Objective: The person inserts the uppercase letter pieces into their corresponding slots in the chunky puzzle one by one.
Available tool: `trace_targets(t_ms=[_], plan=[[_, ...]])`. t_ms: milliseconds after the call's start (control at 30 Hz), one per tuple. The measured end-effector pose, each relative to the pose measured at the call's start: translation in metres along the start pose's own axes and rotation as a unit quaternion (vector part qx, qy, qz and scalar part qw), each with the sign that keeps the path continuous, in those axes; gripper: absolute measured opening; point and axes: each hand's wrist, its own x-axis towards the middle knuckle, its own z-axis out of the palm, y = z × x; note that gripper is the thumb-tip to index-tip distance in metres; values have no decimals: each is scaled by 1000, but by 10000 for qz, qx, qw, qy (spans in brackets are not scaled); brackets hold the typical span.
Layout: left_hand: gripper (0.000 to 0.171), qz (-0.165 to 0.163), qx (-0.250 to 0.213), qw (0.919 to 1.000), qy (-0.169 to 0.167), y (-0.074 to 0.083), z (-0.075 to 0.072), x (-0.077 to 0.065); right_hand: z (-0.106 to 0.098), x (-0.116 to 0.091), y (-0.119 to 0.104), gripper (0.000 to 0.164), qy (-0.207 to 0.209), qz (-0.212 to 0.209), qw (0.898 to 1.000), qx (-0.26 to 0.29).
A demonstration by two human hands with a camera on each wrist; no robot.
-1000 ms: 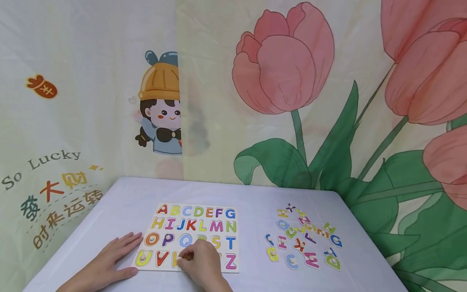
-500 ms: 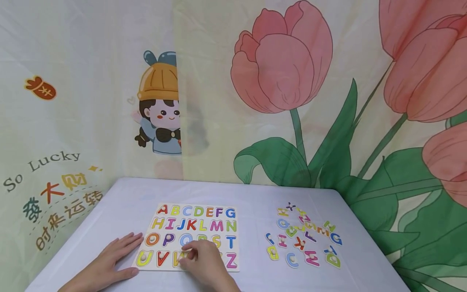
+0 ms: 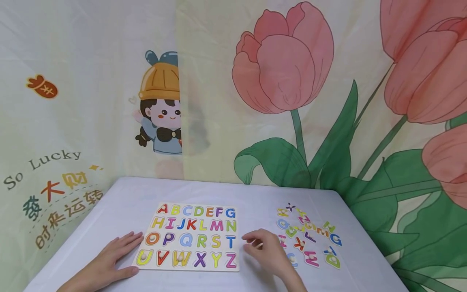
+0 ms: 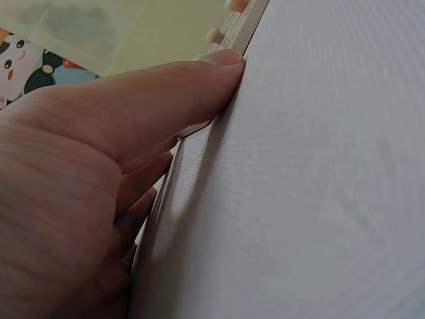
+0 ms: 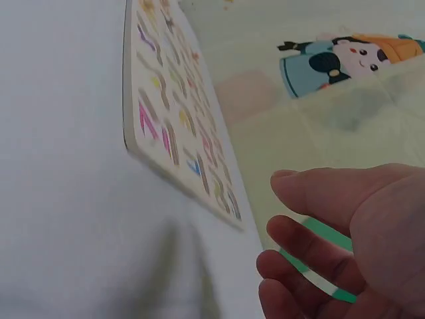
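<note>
The alphabet puzzle board (image 3: 191, 271) lies flat on the table, its letters in four rows. Knobbed letter pieces sit in several of its slots, among them the yellow W (image 3: 176, 256), the red V (image 3: 158, 256) and the yellow U (image 3: 140, 259). With fingers extended, my left hand (image 3: 111, 259) rests at the board's left edge; the thumb (image 4: 192, 83) touches its near corner. Just right of the board hovers my right hand (image 3: 268, 251), fingers loosely bent and nothing between them. Part of the loose letter pile, including a blue C (image 3: 293, 259), is behind this hand.
Loose letter pieces spread over the table's right side, such as a blue G (image 3: 335, 239), a red X (image 3: 300, 244) and a pink M (image 3: 311, 258). A white cloth covers the table (image 3: 204, 282). Behind it hangs a printed curtain (image 3: 215, 162) with tulips.
My right hand has let go of the W, now seated in the bottom row, and moved right, off the board toward the loose letters. My left hand stays in place.
</note>
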Motion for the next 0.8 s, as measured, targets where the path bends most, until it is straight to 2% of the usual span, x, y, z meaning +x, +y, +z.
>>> trace_targets(t_ms=[167, 300, 533, 700, 800], plan=[[82, 7, -12, 10000, 5, 0, -1, -1, -37, -6, 31, 19, 192, 25, 9988, -452], [82, 8, -8, 10000, 17, 0, -1, -2, -59, -8, 49, 19, 28, -96, 9973, -723], [82, 38, -15, 10000, 57, 2, -2, -3, -81, 4, 70, 18, -887, -650, 9886, -1024], [83, -75, -78, 9999, -30, 4, -2, -3, -91, 13, 73, 18, -1565, -1252, 9722, -1208], [83, -2, -25, 10000, 49, 4, -3, -3, -93, 19, 71, 18, -1814, -1464, 9628, -1369]])
